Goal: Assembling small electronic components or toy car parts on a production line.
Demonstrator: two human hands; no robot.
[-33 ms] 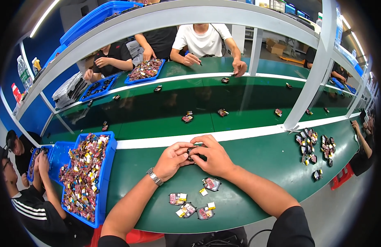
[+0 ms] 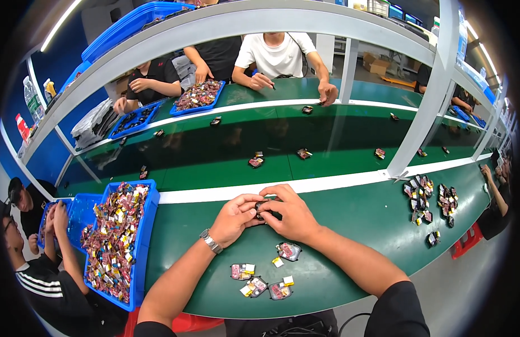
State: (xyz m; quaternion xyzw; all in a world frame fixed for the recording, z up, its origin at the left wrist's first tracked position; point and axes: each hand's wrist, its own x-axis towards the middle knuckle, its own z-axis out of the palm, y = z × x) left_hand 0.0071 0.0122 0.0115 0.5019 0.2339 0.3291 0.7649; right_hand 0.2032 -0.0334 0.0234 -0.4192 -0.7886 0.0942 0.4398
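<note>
Over the green tabletop, my left hand and my right hand meet, closed around a small black casing. Thumbs and fingertips of both press on it, and they hide most of its shape. A metal-band watch circles my left wrist. Just below my hands lies a black casing with a reddish circuit board, a small white-and-yellow battery beside it. Nearer the front edge rest several more such units, each with a board and a white-and-yellow battery.
At left stands a blue tray heaped with circuit boards and batteries. Clusters of black units lie at right. A white rail and grey frame post border the far strip, where scattered units lie. Co-workers sit opposite and at both sides.
My hands and the casing stay in place. At the left, a co-worker's raised hand has shifted slightly.
</note>
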